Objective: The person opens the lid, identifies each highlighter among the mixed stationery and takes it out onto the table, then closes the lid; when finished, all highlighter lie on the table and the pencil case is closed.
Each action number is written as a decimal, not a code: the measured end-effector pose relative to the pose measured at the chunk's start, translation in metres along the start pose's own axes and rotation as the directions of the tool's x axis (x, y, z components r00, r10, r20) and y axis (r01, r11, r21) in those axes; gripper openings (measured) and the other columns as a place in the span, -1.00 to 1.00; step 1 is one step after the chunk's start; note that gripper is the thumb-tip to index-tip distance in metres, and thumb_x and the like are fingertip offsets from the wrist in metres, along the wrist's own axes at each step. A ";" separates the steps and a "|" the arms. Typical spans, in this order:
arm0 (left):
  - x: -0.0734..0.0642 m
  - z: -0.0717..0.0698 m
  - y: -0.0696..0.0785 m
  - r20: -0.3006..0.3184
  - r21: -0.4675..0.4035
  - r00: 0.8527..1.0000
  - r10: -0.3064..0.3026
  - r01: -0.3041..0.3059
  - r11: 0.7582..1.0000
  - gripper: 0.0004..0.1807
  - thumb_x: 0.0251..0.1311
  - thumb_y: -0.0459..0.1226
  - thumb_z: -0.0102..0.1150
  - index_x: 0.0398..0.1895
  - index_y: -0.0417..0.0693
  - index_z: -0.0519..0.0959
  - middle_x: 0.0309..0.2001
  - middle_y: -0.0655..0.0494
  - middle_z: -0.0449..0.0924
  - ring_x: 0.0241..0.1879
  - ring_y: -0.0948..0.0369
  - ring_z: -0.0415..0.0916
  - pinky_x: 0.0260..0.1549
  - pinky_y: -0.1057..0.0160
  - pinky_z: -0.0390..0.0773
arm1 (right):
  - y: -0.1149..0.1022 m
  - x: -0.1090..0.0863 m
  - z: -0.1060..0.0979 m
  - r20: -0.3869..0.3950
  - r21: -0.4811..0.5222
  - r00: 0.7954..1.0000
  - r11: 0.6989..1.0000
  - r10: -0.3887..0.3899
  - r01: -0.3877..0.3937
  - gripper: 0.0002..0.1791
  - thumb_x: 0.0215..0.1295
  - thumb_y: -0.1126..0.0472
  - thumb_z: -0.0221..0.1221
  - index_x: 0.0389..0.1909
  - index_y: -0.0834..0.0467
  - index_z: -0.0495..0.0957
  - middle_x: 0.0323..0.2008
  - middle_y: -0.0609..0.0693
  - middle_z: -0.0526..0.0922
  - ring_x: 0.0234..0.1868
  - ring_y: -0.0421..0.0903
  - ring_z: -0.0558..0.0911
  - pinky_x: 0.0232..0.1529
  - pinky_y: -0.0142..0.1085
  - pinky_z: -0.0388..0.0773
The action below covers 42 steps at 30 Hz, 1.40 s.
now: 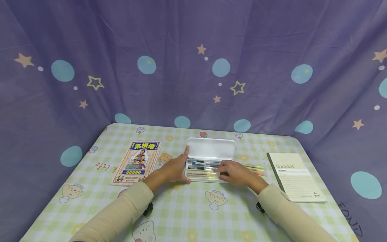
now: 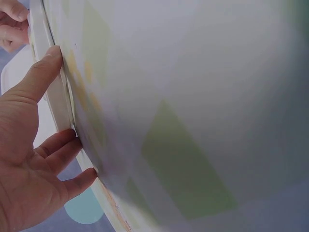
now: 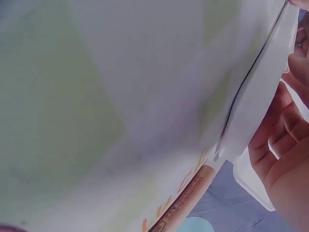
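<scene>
A white pencil case (image 1: 211, 148) lies on the table with its lid raised at the back. Several pens (image 1: 200, 167) lie lengthwise in its tray, dark clear-barrelled ones behind and yellowish ones in front. My left hand (image 1: 175, 167) spans the case's left end; in the left wrist view its thumb touches the front wall and its fingers are spread near the end. Over the right part of the tray is my right hand (image 1: 234, 172), fingers bent down among the pens. Whether it pinches a pen is hidden, also in the right wrist view.
Slim yellowish markers (image 1: 255, 166) lie just right of the case, partly behind the right hand. A comic-style booklet (image 1: 137, 161) lies at the left, a cream Gambit notebook (image 1: 294, 176) at the right. A purple curtain (image 1: 193, 84) hangs behind the table's far edge.
</scene>
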<state>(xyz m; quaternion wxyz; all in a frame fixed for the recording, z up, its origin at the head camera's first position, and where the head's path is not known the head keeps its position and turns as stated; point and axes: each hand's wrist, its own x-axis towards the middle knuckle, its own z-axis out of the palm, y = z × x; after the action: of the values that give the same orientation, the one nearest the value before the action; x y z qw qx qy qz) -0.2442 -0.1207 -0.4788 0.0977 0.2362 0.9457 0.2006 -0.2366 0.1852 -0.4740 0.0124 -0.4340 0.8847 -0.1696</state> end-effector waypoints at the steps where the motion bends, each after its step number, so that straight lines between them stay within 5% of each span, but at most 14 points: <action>1: 0.000 0.000 0.000 0.002 0.001 1.000 -0.003 0.003 1.000 0.67 -0.24 0.06 0.69 0.64 -0.05 -0.49 0.58 -0.20 0.13 0.32 -0.15 0.48 0.34 -0.01 0.49 | 0.000 0.000 0.000 0.001 0.003 1.000 1.000 0.004 -0.004 -0.66 0.36 0.19 0.31 0.13 0.07 0.71 -0.28 -0.09 0.61 -0.41 -0.36 0.33 -0.35 -0.46 0.36; 13: 0.000 -0.001 0.000 0.004 -0.004 1.000 0.001 -0.001 1.000 0.67 -0.24 0.06 0.69 0.64 -0.06 -0.50 0.58 -0.22 0.11 0.34 -0.16 0.46 0.34 -0.02 0.49 | 0.001 0.004 -0.001 0.014 0.116 0.999 0.993 0.031 -0.032 -0.77 0.40 0.19 0.26 0.02 0.03 0.74 -0.29 -0.18 0.65 -0.42 -0.33 0.43 -0.33 -0.45 0.43; 27: 0.000 -0.002 0.001 0.009 0.006 1.000 -0.012 0.012 1.000 0.66 -0.24 0.07 0.69 0.65 -0.05 -0.49 0.59 -0.21 0.11 0.33 -0.17 0.47 0.34 -0.02 0.49 | -0.004 0.013 0.005 0.044 0.127 0.992 0.985 0.116 -0.121 -0.85 0.33 0.20 0.31 -0.12 -0.03 0.72 -0.23 -0.19 0.74 -0.38 -0.41 0.50 -0.26 -0.46 0.55; 34: 0.000 -0.002 0.001 0.012 0.003 1.000 -0.014 0.014 1.000 0.67 -0.24 0.07 0.69 0.64 -0.06 -0.49 0.60 -0.20 0.08 0.36 -0.16 0.44 0.36 -0.01 0.47 | -0.004 0.013 0.005 0.030 0.062 0.998 0.997 0.047 -0.049 -0.67 0.35 0.25 0.24 0.11 0.01 0.72 -0.26 -0.16 0.68 -0.43 -0.41 0.41 -0.31 -0.49 0.46; 42: 0.000 -0.002 0.001 0.011 0.013 1.000 -0.003 0.003 1.000 0.66 -0.23 0.07 0.68 0.64 -0.06 -0.50 0.60 -0.20 0.08 0.38 -0.15 0.43 0.36 0.00 0.47 | -0.002 0.010 0.005 -0.028 0.057 0.999 0.998 -0.029 0.030 -0.63 0.29 0.34 0.21 0.09 0.08 0.74 -0.37 -0.14 0.59 -0.45 -0.37 0.33 -0.36 -0.50 0.37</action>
<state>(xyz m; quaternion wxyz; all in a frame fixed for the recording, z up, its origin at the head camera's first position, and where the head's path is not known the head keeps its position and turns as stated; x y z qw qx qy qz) -0.2447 -0.1208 -0.4767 0.1017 0.2366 0.9468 0.1930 -0.2407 0.1749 -0.4774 0.0104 -0.4442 0.8730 -0.2010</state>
